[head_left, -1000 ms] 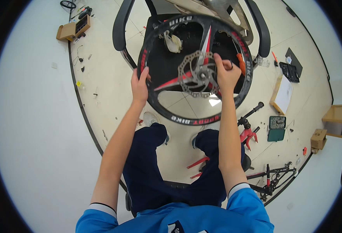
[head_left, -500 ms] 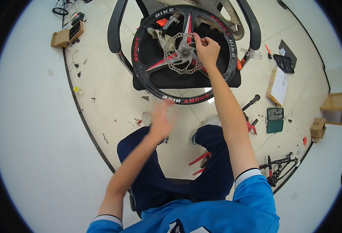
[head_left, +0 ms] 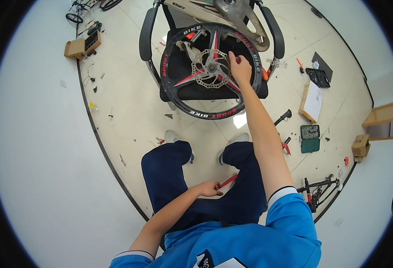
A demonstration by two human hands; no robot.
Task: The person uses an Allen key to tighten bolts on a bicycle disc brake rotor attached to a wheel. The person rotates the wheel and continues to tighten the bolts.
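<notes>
The wheel (head_left: 212, 68) lay at upper centre beneath the curled right hand (head_left: 241, 69); the left hand (head_left: 209, 188), lower centre, curled by a red bar (head_left: 229, 180), grips unclear.

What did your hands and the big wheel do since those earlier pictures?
The wheel went down onto the chair seat. The left hand let go of its rim and came back toward the body, down between the knees by a red part; I can't tell if it grips it. The right hand stayed by the brake disc, and the green case stayed open.
</notes>
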